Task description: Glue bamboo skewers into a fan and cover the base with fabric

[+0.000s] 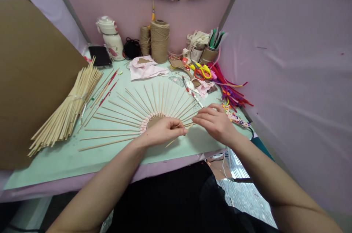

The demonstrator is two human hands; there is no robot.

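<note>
My left hand (169, 129) is closed in a pinch on a thin wooden stick (172, 142), one end of which slants down to the left. The other end runs up toward my right hand (216, 122), whose bent fingers close around it; the exact contact is hidden under the fingertips. Beneath my hands lies a half-round cardboard piece (154, 121), partly covered by my left hand. Many thin sticks (118, 120) fan out from its curved edge like rays, fixed along a pale band with pink marks.
At left, a tied stick bundle (74, 97) leans by a large brown board (33, 79). Twine spools (160, 40), a white bottle (113, 40) and a black phone (99, 55) stand behind. Yellow-handled scissors (202, 70), a white pen (196, 99) and pipe cleaners (229, 88) lie right.
</note>
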